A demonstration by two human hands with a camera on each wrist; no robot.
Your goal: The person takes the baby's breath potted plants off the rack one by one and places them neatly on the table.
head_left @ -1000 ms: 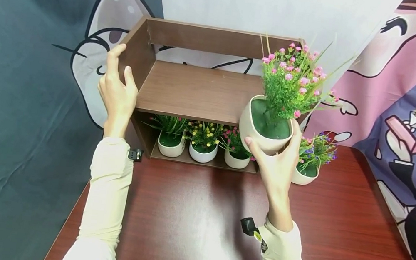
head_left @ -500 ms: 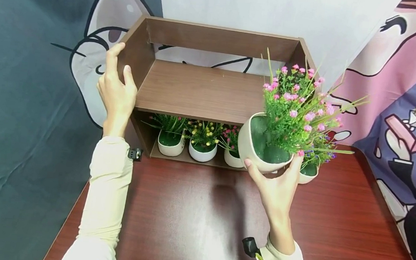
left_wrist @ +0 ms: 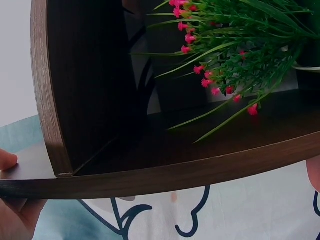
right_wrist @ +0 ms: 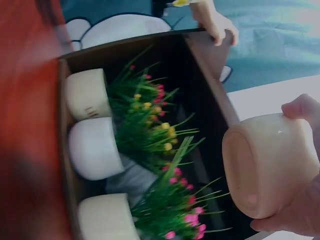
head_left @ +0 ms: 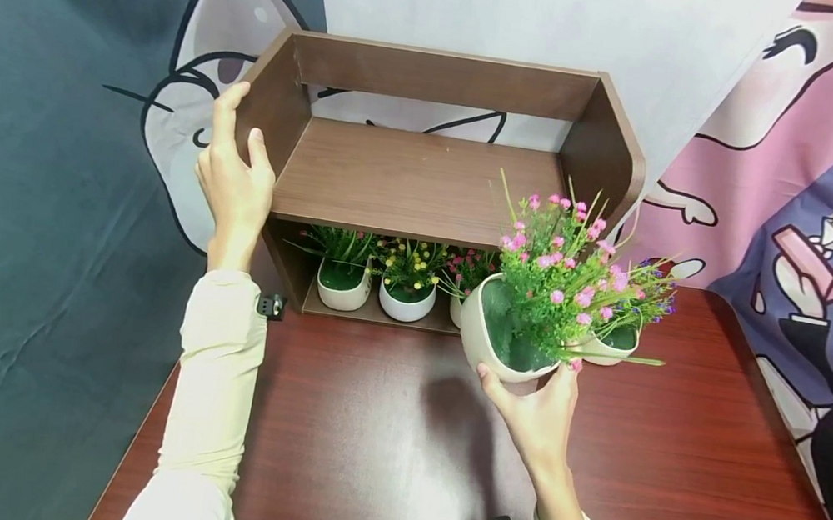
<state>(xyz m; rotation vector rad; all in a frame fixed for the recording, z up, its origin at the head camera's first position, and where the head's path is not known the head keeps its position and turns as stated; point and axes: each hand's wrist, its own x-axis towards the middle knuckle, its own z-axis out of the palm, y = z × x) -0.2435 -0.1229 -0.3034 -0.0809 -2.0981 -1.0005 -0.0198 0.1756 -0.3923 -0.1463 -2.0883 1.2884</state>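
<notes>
My right hand [head_left: 532, 405] grips a cream pot of pink flowers [head_left: 503, 335] from below, tilted, just above the red table in front of the shelf's right end. In the right wrist view the same pot [right_wrist: 267, 162] fills the right side, held in my fingers [right_wrist: 300, 107]. My left hand [head_left: 232, 175] holds the left side panel of the brown wooden shelf [head_left: 394, 182], thumb inside, fingers outside. Its upper level is bare. The left wrist view shows the shelf's panel [left_wrist: 85, 90] and pink sprigs [left_wrist: 220, 45] beyond it.
Three small potted plants [head_left: 406, 288] stand in the shelf's lower level. Another pot with purple flowers [head_left: 623, 334] sits on the red wooden table [head_left: 367, 456] to the right of the shelf. Printed cloth hangs behind and on both sides.
My right hand has brought the pink flower pot down from the upper shelf level, toward me and slightly left, to table height. The left hand has stayed on the side panel.
</notes>
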